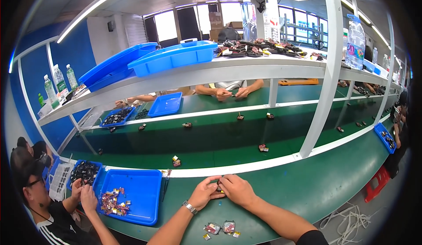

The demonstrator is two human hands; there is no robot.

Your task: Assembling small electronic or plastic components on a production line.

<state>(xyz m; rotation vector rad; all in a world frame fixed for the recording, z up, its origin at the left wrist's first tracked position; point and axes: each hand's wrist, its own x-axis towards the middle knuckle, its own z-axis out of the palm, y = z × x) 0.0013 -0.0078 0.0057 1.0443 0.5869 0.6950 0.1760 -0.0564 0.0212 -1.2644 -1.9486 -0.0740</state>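
Note:
My left hand (205, 194), with a metal watch on its wrist, and my right hand (238, 190) meet over the green worktop (281, 192). Both are closed, fingertips together around a small dark part with a yellow bit (220, 191); the fingers cover most of it. Between my forearms lie two small clear-and-dark housings (212, 228) with reddish wires inside. Small silver-and-yellow pieces (237, 234) rest beside them. Left of my left hand, a dark, thin tool (165, 187) lies by a blue tray (151, 196) holding a pile of small wired parts (115, 202).
A co-worker (33, 188) sits at my left, hands by a tray of black parts (85, 173). Past a white rail, a green belt (220, 135) carries scattered small assemblies. A shelf (198, 73) with trays and bottles spans above; its white post (321, 91) stands ahead right.

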